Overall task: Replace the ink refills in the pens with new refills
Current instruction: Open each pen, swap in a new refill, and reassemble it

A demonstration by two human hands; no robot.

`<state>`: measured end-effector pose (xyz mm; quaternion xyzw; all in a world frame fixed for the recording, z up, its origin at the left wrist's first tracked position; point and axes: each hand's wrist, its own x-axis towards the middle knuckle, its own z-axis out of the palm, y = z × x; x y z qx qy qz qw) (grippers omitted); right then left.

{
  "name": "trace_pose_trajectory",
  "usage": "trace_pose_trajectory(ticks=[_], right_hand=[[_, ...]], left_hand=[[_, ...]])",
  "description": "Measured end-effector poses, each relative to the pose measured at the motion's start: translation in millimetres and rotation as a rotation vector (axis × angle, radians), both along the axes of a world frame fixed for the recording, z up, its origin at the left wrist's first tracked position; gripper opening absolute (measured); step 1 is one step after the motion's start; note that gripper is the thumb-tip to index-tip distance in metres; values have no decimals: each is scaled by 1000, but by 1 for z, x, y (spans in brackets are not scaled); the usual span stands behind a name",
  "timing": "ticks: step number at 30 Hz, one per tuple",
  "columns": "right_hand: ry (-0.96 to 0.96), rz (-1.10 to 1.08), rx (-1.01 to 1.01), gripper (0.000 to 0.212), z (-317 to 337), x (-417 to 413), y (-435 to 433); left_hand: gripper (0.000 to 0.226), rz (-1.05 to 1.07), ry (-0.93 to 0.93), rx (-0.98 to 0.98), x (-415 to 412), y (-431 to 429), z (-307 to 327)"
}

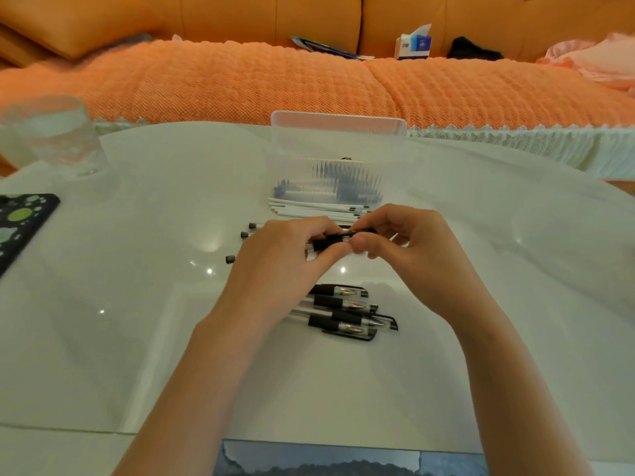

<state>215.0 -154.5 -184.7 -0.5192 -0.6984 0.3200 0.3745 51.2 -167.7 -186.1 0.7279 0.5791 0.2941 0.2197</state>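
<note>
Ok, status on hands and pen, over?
Left hand and right hand both grip one black pen. Nearer, pen pile on table; white refills beyond. Nothing in the way.

A home living room: orange sofa (309,15), white table (137,304).

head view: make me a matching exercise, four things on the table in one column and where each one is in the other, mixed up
Things:
1 glass
2 plastic box
3 pile of pens
4 single pen

Places:
A gripped by the left hand and right hand
B far left of the table
C lying nearest the person
D middle of the far side

Pairs: 1-B, 2-D, 3-C, 4-A
</note>
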Motion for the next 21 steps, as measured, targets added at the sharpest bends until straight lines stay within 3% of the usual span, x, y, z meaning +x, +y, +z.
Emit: trace_pose_trajectory(ticks=[11, 15, 21], right_hand=[[55, 58, -38, 13, -1, -5, -1], [140, -11, -36, 12, 1, 3, 1], [-30, -76, -70, 6, -8, 14, 3]], left_hand=[[22, 68, 152, -9, -3, 2, -1], [33, 114, 167, 35, -12, 4, 2], [34, 135, 159, -31, -33, 3, 6]])
